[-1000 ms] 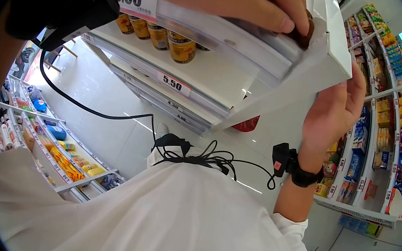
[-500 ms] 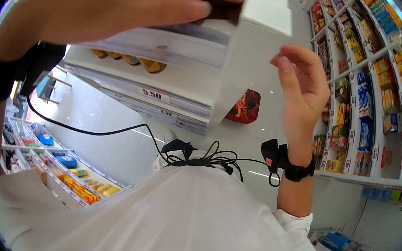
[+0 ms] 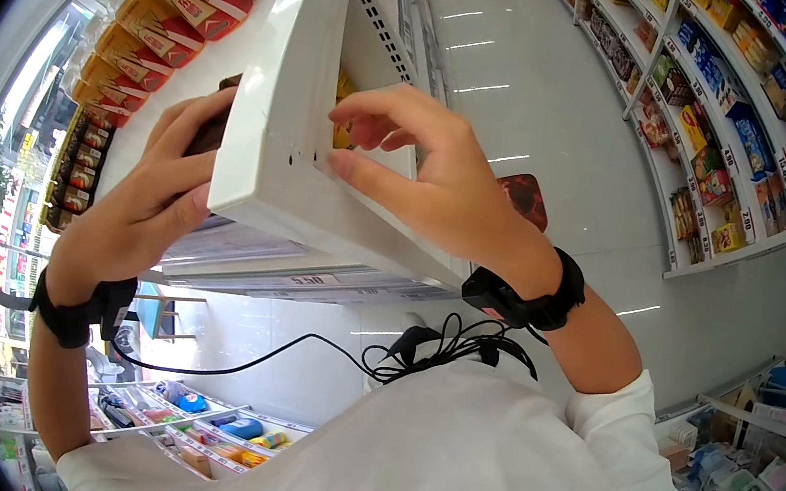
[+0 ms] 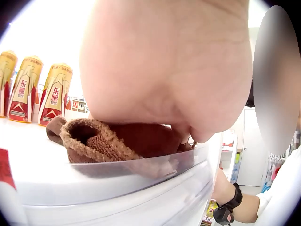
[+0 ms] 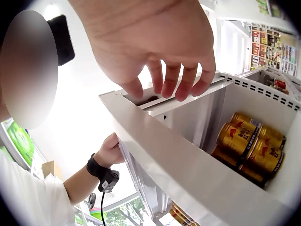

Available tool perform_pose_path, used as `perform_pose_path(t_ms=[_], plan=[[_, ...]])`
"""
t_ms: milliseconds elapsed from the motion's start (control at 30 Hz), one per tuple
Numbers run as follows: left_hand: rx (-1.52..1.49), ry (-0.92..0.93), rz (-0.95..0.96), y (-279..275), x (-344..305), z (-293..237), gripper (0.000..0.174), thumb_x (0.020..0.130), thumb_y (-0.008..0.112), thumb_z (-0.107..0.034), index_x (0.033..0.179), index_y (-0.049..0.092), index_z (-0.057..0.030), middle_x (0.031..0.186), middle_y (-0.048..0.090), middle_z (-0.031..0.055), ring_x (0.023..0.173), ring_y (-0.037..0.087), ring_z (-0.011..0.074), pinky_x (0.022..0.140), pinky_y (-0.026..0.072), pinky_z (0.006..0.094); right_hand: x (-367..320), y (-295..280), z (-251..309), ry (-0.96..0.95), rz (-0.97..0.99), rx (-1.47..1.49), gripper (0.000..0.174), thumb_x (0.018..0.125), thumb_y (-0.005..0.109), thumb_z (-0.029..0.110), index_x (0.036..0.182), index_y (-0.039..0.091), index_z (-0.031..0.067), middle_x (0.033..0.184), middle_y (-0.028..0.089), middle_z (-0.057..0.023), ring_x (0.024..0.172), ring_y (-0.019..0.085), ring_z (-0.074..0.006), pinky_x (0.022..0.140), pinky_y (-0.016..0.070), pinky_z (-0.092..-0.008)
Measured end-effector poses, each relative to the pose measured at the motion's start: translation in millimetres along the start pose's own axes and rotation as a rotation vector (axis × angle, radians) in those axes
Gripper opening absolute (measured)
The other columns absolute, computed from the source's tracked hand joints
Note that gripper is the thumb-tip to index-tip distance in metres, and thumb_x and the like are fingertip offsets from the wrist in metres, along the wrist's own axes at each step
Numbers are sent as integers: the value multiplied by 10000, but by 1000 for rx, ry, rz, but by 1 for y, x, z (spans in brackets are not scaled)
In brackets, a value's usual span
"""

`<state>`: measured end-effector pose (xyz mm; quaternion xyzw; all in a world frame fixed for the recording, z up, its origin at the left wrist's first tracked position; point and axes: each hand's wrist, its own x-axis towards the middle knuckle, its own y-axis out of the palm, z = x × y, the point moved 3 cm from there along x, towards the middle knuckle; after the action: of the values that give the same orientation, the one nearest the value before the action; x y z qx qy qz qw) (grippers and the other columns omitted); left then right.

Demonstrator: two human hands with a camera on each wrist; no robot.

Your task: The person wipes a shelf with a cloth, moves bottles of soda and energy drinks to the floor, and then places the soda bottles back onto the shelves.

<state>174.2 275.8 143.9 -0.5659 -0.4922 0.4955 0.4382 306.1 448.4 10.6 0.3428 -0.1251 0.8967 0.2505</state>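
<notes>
My left hand (image 3: 150, 186) rests on a brown cloth (image 4: 96, 143) on the top shelf (image 3: 265, 9), up against the white end panel (image 3: 275, 84). In the left wrist view the palm covers much of the cloth, whose folded, fuzzy edge shows at the shelf's clear front strip (image 4: 155, 168). On the panel's other side, my right hand (image 3: 432, 167) has its fingers loosely bent and holds nothing. Its fingertips are right at the panel's upper rim, over a narrow gap in the right wrist view. Yellow and red bottles (image 4: 56, 94) stand in a row behind the cloth.
Gold cans (image 5: 247, 146) sit in the bay beyond the panel. Small dark packs (image 3: 84, 163) stand at the top shelf's far left. A red and black stool (image 3: 523, 198) is on the floor. Stocked shelves (image 3: 710, 137) line the right side. A black cable (image 3: 231, 368) hangs between my wrists.
The view has turned towards the shelf top, bringing the bottles into sight. My left hand stays on the cloth beside the panel. My right hand left the panel, then came back to its rim.
</notes>
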Motion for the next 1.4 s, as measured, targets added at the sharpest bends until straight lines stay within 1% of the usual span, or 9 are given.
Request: perform_pose_path(t_ms=[100,233,367,533,767,867,933,1100,1400], plan=[[-8,-9,-34,-2,5,-11,343,910,545,-62,1244,623,-47,1523,341,176,1392,289,362,1145,226,457,11,10,2,23,-9,135,327,839,736,110,1148,650,47,1002,646,-30,899,609,-119,830,475,-276],[-298,-2,-246,-6,1,-7,326,876,581,34,1186,663,-24,1398,534,175,1285,491,350,1059,382,409,18,14,0,174,16,247,383,805,738,44,1176,647,26,1009,656,-29,916,600,-101,826,484,-266],[-144,55,-119,1,4,-9,344,891,609,-71,1228,672,-99,1517,370,152,1396,291,366,1137,219,470,22,11,-4,214,0,286,389,754,766,53,1129,671,6,1005,665,-39,886,602,-102,771,500,-260],[-138,67,-135,-1,4,-11,356,908,597,-77,1255,664,-126,1492,384,151,1355,322,372,1130,229,474,23,14,1,335,0,507,445,775,770,62,1188,632,-26,932,638,-29,837,599,-89,728,505,-239],[-147,175,-192,-2,4,-4,344,916,600,-65,1253,657,-94,1459,447,154,1311,432,333,1103,317,408,31,13,3,337,74,413,399,803,745,28,1172,607,-33,890,628,-25,826,610,-94,735,521,-254],[-565,41,-39,-17,-2,3,383,911,607,-64,1293,619,-76,1445,472,149,1250,508,306,1069,379,366,32,17,1,335,54,438,293,809,743,31,1074,628,-19,877,635,-30,829,614,-97,709,512,-260],[-412,5,-100,-28,-2,8,424,918,629,-87,1335,570,-35,1453,466,150,1255,519,271,1032,418,347,32,22,-6,317,0,545,212,823,727,22,1008,631,-11,859,655,-43,803,624,-104,687,502,-262],[-150,-128,-4,-33,2,4,566,859,709,-185,1375,526,-42,1409,486,182,1325,426,328,1104,345,395,33,25,-12,362,-47,609,135,846,704,14,966,647,-15,847,680,-60,758,632,-111,683,502,-260],[32,4,-43,-21,5,-4,630,848,685,-147,1415,447,-5,1410,457,207,1289,435,372,1099,346,427,28,24,-24,415,-199,659,108,912,683,109,985,660,32,883,681,-38,805,627,-101,739,491,-256]])
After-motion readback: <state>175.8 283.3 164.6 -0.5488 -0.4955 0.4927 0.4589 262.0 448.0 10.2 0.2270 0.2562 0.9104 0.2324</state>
